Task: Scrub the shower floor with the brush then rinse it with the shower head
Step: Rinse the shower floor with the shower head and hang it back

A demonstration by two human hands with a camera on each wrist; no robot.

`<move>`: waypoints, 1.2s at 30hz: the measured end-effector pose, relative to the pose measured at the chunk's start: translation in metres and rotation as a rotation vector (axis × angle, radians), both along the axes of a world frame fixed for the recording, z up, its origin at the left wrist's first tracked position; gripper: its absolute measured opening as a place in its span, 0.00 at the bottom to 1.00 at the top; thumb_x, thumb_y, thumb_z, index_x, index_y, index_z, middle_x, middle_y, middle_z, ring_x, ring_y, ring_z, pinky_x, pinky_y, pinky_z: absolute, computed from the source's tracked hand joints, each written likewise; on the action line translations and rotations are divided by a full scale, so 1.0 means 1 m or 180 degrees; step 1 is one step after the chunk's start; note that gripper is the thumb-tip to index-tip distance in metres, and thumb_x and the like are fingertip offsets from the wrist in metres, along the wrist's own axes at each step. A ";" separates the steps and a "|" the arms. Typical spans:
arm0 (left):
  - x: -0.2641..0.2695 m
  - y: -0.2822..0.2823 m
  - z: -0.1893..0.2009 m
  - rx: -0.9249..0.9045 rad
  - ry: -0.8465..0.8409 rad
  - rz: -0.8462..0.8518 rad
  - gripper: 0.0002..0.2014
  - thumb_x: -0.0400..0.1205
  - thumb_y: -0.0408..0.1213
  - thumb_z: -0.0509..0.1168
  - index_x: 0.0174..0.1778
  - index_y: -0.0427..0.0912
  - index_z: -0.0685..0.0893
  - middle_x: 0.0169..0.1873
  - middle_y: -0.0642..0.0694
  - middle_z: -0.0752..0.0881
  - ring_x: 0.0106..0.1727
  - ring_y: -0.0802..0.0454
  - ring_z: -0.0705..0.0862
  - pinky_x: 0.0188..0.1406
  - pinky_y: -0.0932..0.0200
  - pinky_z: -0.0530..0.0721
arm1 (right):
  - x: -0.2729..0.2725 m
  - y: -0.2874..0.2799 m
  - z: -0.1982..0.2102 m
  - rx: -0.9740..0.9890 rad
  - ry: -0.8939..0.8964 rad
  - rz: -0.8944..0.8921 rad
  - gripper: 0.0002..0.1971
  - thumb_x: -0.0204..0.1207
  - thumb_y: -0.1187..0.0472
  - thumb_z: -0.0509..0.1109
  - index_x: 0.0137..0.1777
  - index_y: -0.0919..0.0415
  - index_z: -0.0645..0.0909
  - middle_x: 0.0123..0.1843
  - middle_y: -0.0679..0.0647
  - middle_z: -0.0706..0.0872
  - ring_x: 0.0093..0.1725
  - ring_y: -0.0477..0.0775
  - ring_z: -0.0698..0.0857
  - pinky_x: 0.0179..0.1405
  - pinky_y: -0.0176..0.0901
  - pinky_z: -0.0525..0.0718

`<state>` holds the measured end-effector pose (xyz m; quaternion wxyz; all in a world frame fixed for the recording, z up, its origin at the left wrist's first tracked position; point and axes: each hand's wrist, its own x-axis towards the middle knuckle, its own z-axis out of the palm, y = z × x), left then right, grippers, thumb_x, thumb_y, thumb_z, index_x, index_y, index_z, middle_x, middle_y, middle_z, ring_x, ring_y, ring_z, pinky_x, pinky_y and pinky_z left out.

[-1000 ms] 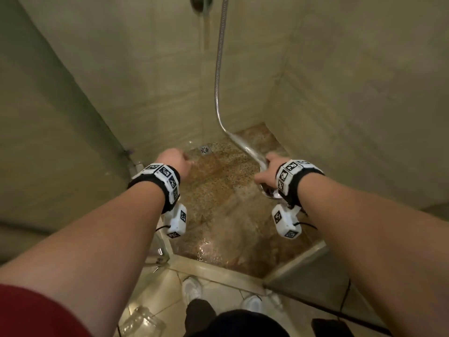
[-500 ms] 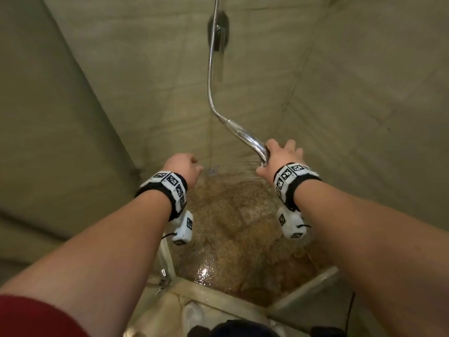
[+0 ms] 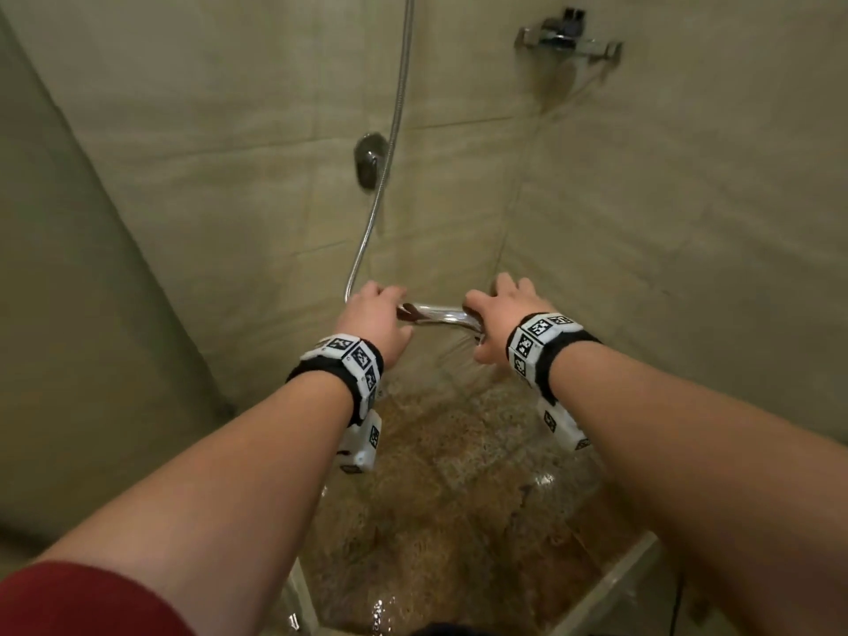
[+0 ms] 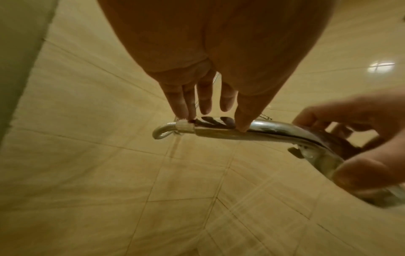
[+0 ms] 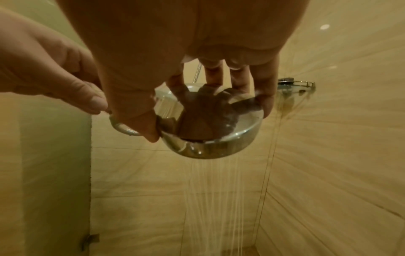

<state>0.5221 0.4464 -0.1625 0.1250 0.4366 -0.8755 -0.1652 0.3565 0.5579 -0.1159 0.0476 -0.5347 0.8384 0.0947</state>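
Note:
I hold the chrome shower head (image 3: 440, 313) level in front of the tiled wall with both hands. My left hand (image 3: 375, 314) pinches the handle's end beside the hose connector (image 4: 184, 127), thumb on one side and fingers on the other. My right hand (image 3: 498, 309) grips the round spray head (image 5: 210, 138), with its fingers spread over the back. Water streams (image 5: 214, 190) fall from the spray face toward the wet brown speckled shower floor (image 3: 459, 507). No brush is in view.
The metal hose (image 3: 395, 130) hangs down the back wall past a round wall fitting (image 3: 369, 160). A chrome corner shelf (image 3: 569, 39) is mounted high on the right. Tiled walls close in at the back and on the right, and a glass panel (image 3: 69, 314) stands on the left.
The shower head has come up from low over the floor and now lies level. My left hand, free before, has taken hold of its handle. The head view has tilted upward.

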 end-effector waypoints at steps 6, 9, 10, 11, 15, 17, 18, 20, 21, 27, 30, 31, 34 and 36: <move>-0.007 -0.002 0.010 -0.0318 -0.0235 -0.0393 0.14 0.80 0.50 0.69 0.61 0.55 0.83 0.57 0.48 0.85 0.61 0.43 0.81 0.60 0.50 0.80 | 0.011 -0.009 0.020 -0.0107 0.0296 0.0378 0.26 0.67 0.47 0.79 0.63 0.39 0.73 0.61 0.53 0.68 0.63 0.63 0.71 0.56 0.60 0.81; -0.007 -0.003 0.016 -0.0168 -0.0280 -0.0461 0.07 0.81 0.48 0.70 0.51 0.53 0.81 0.50 0.50 0.86 0.52 0.44 0.85 0.49 0.52 0.82 | 0.013 -0.015 0.029 -0.0128 0.0422 0.0556 0.27 0.67 0.48 0.80 0.64 0.40 0.73 0.63 0.53 0.69 0.63 0.62 0.71 0.57 0.60 0.82; -0.006 -0.004 0.017 -0.0108 -0.0295 -0.0458 0.08 0.81 0.49 0.70 0.51 0.54 0.81 0.48 0.50 0.86 0.51 0.45 0.85 0.48 0.51 0.84 | 0.013 -0.017 0.031 -0.0140 0.0462 0.0608 0.27 0.68 0.49 0.80 0.64 0.40 0.74 0.64 0.54 0.69 0.62 0.62 0.71 0.57 0.60 0.81; -0.005 -0.005 0.018 -0.0049 -0.0320 -0.0473 0.09 0.80 0.50 0.71 0.51 0.54 0.80 0.47 0.51 0.86 0.49 0.46 0.85 0.48 0.51 0.85 | 0.012 -0.018 0.033 -0.0149 0.0484 0.0653 0.26 0.68 0.50 0.80 0.65 0.40 0.74 0.64 0.54 0.69 0.62 0.61 0.71 0.57 0.59 0.81; -0.004 -0.009 0.021 0.0100 -0.0362 -0.0654 0.12 0.81 0.53 0.71 0.53 0.53 0.80 0.44 0.51 0.86 0.46 0.47 0.85 0.48 0.49 0.86 | 0.008 -0.021 0.038 -0.0211 0.0491 0.0779 0.28 0.68 0.53 0.79 0.66 0.40 0.74 0.69 0.54 0.69 0.66 0.62 0.71 0.64 0.59 0.79; -0.004 -0.013 0.022 0.0151 -0.0339 -0.0674 0.11 0.82 0.52 0.71 0.54 0.52 0.80 0.44 0.50 0.86 0.46 0.47 0.85 0.48 0.49 0.86 | 0.005 -0.023 0.039 -0.0275 0.0453 0.0844 0.29 0.69 0.54 0.79 0.69 0.40 0.74 0.74 0.54 0.69 0.71 0.62 0.70 0.70 0.59 0.76; -0.005 -0.015 0.021 0.0188 -0.0327 -0.0660 0.11 0.82 0.52 0.71 0.55 0.52 0.80 0.45 0.50 0.87 0.46 0.48 0.85 0.49 0.50 0.86 | 0.003 -0.025 0.038 -0.0305 0.0436 0.0864 0.31 0.69 0.54 0.79 0.72 0.40 0.73 0.77 0.55 0.68 0.74 0.63 0.69 0.74 0.58 0.74; -0.007 -0.019 0.020 0.0261 -0.0285 -0.0622 0.11 0.83 0.50 0.71 0.57 0.53 0.80 0.46 0.50 0.87 0.47 0.48 0.85 0.49 0.50 0.86 | -0.003 -0.029 0.038 -0.0375 0.0369 0.0849 0.36 0.71 0.54 0.79 0.79 0.40 0.70 0.82 0.56 0.65 0.80 0.63 0.66 0.79 0.57 0.70; -0.009 -0.020 0.020 0.0287 -0.0264 -0.0601 0.11 0.83 0.50 0.70 0.57 0.53 0.80 0.46 0.50 0.86 0.47 0.48 0.85 0.49 0.51 0.86 | -0.007 -0.031 0.038 -0.0420 0.0317 0.0819 0.38 0.72 0.54 0.78 0.81 0.39 0.68 0.83 0.56 0.64 0.81 0.62 0.64 0.80 0.57 0.69; -0.027 -0.033 0.009 0.0355 -0.0128 -0.0492 0.11 0.83 0.51 0.70 0.57 0.53 0.81 0.46 0.51 0.87 0.47 0.48 0.85 0.51 0.50 0.87 | -0.031 -0.049 0.029 -0.0642 0.0051 0.0502 0.41 0.73 0.50 0.78 0.84 0.38 0.62 0.84 0.56 0.62 0.82 0.62 0.64 0.79 0.53 0.69; -0.040 -0.044 0.001 0.0360 -0.0120 -0.0443 0.11 0.82 0.51 0.71 0.55 0.53 0.81 0.45 0.51 0.87 0.46 0.49 0.85 0.50 0.49 0.87 | -0.049 -0.058 0.022 -0.0752 -0.0028 0.0305 0.43 0.71 0.46 0.79 0.83 0.39 0.61 0.81 0.57 0.66 0.78 0.63 0.68 0.74 0.54 0.73; -0.045 -0.049 -0.001 0.0374 -0.0124 -0.0429 0.10 0.82 0.51 0.71 0.54 0.53 0.81 0.44 0.52 0.86 0.45 0.49 0.85 0.49 0.49 0.87 | -0.056 -0.062 0.019 -0.0787 -0.0088 0.0246 0.43 0.71 0.45 0.79 0.83 0.40 0.60 0.80 0.57 0.66 0.77 0.63 0.69 0.73 0.55 0.74; -0.064 -0.070 -0.008 0.0414 -0.0177 -0.0417 0.10 0.82 0.52 0.71 0.51 0.54 0.80 0.42 0.53 0.86 0.42 0.52 0.84 0.45 0.51 0.87 | -0.082 -0.082 0.011 -0.0820 -0.0277 0.0138 0.46 0.69 0.43 0.79 0.83 0.39 0.57 0.79 0.56 0.67 0.75 0.63 0.70 0.70 0.58 0.77; -0.079 -0.085 -0.010 0.0448 -0.0225 -0.0415 0.10 0.82 0.52 0.71 0.51 0.53 0.80 0.42 0.53 0.86 0.41 0.53 0.84 0.43 0.53 0.86 | -0.100 -0.099 0.007 -0.0772 -0.0349 0.0109 0.47 0.68 0.42 0.80 0.84 0.40 0.57 0.79 0.56 0.67 0.74 0.63 0.71 0.69 0.58 0.78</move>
